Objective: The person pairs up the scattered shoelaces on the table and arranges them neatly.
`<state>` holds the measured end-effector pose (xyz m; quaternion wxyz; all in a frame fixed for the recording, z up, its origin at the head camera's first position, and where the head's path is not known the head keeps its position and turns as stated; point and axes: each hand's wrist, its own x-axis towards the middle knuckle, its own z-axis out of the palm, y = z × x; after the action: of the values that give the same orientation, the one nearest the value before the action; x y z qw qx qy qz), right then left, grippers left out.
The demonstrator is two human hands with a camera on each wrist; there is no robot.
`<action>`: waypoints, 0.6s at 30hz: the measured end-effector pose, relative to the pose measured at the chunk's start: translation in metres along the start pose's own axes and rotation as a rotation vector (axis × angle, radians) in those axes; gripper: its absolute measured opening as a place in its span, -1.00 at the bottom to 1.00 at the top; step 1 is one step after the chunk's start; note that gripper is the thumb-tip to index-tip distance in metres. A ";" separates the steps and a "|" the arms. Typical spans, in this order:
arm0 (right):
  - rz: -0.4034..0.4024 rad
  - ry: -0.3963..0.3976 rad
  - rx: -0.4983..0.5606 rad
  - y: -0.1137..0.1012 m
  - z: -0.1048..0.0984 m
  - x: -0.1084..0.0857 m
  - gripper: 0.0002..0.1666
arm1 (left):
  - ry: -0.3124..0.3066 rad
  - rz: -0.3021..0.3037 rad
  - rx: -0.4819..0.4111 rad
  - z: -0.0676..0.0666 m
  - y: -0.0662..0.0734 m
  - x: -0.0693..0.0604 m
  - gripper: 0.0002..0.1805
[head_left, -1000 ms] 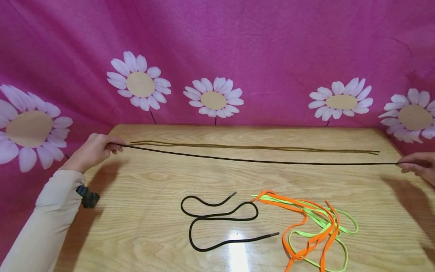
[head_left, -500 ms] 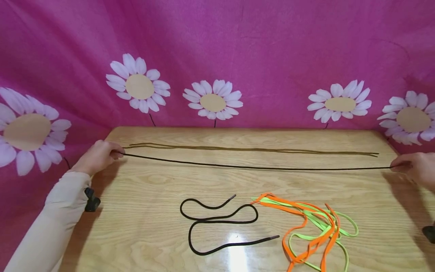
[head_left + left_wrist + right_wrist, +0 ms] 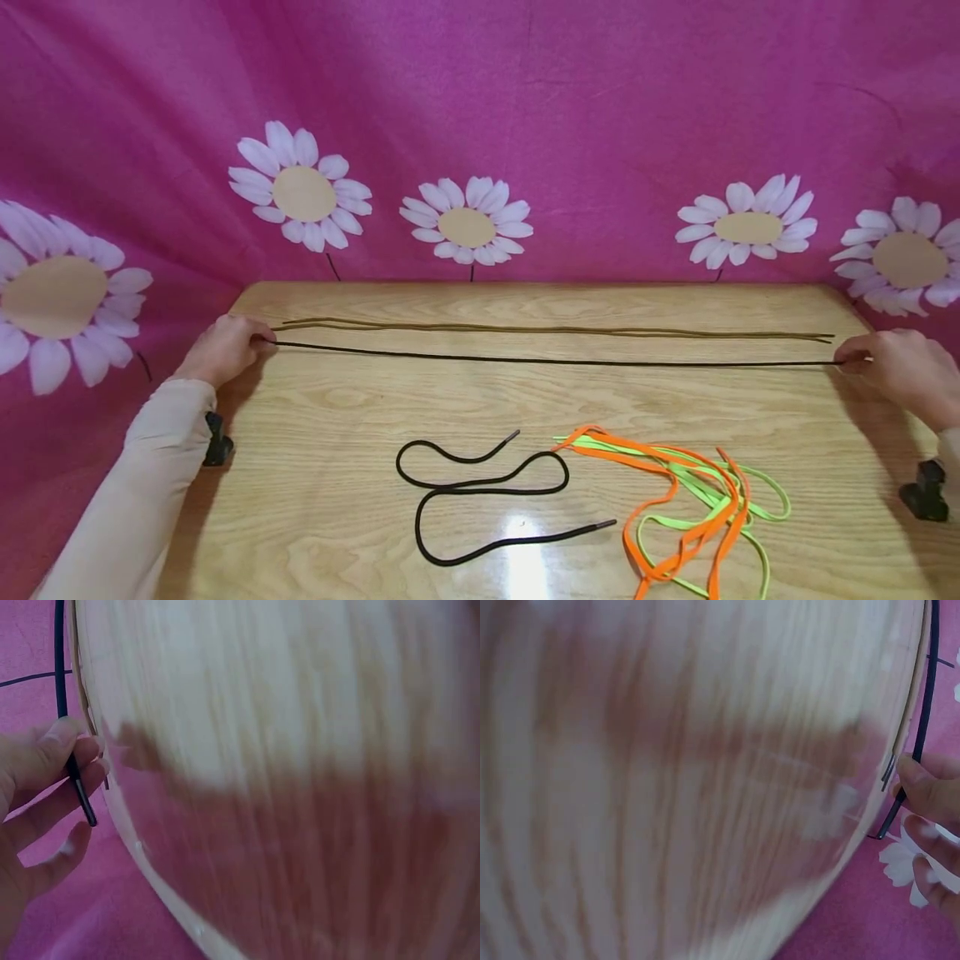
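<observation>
A thin black shoelace (image 3: pixel 555 361) is stretched almost straight across the table, sagging slightly in the middle. My left hand (image 3: pixel 228 346) pinches it near one end; in the left wrist view its hard tip (image 3: pixel 86 802) sticks out below the thumb and fingers. At the other end my right hand (image 3: pixel 903 371) pinches the lace, and the right wrist view shows that tip (image 3: pixel 889 823) past the fingertips. Just behind the black lace lie two brown shoelaces (image 3: pixel 525 328), side by side and nearly straight. Their left ends come close to the left fingers.
Nearer on the wooden table (image 3: pixel 315 500) lies another black shoelace (image 3: pixel 491 492) in loose curves. To its right are tangled orange shoelaces (image 3: pixel 697 533) and lime-green shoelaces (image 3: pixel 776 500). A pink cloth (image 3: pixel 600 100) with daisies hangs behind the table.
Both hands have come down closer to the table, the right one also shifting inward to the left. The black lace has lowered with them and stays held at both ends.
</observation>
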<state>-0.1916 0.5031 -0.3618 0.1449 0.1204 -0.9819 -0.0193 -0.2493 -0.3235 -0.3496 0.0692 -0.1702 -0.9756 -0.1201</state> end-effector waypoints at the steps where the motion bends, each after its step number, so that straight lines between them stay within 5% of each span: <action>1: 0.030 -0.015 0.002 -0.001 0.000 0.001 -0.85 | 0.012 -0.005 0.001 0.002 0.000 0.000 -0.89; 7: 0.160 -0.086 0.030 -0.006 0.003 0.003 -0.86 | 0.053 -0.043 -0.007 0.011 -0.002 0.005 -0.91; 18: 0.216 -0.093 0.032 -0.009 0.007 0.005 -0.76 | 0.023 -0.086 0.002 0.014 -0.005 0.010 -0.83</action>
<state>-0.1963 0.4932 -0.3674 0.0986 0.0152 -0.9950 0.0064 -0.2613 -0.3211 -0.3622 0.0755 -0.1265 -0.9813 -0.1241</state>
